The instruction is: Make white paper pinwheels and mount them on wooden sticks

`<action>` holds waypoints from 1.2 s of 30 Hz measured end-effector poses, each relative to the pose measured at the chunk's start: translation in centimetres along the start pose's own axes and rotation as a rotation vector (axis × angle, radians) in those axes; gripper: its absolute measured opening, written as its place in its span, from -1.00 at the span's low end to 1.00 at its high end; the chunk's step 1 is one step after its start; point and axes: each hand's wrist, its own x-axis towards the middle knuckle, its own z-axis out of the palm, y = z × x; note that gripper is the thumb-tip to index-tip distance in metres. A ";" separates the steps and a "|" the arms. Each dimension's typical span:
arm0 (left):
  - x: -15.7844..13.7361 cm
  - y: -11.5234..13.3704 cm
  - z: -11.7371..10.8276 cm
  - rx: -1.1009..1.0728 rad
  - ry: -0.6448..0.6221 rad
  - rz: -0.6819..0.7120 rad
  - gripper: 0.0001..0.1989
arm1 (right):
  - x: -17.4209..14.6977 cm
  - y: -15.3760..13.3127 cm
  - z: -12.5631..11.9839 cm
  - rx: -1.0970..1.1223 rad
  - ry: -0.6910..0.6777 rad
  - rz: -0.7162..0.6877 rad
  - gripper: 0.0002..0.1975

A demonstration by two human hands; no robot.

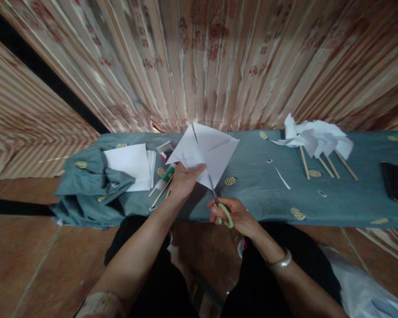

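A square sheet of white paper (219, 148), turned like a diamond, is held above the cloth by my left hand (187, 179). My left thumb presses on top of it; the other fingers are hidden underneath. One slit runs in from the top corner, and creases cross the sheet. My right hand (230, 211) grips scissors (226, 215) with pale green handles. Their blades meet the paper at its bottom corner, pointing up toward the middle.
A stack of white paper (129, 165) lies left on the grey-green cloth (252, 198). Beside it are thin sticks (162, 190), a green-and-white tube (166, 176) and a small packet (165, 150). Several paper pinwheels (313, 139) on sticks, a paper strip (282, 178) and a dark phone-like object (396, 183) lie right.
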 end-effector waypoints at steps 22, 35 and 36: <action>-0.4 0.3 0.4 0.021 -0.002 -0.019 -0.67 | 0.1 0.1 0.1 -0.006 0.082 -0.012 -0.60; -0.5 0.4 0.5 -0.001 0.013 -0.021 -0.64 | 0.4 0.3 0.2 -0.010 0.106 0.003 -0.58; -0.5 0.5 0.6 -0.012 0.027 -0.025 -0.61 | 0.4 0.3 0.2 -0.011 0.108 -0.001 -0.59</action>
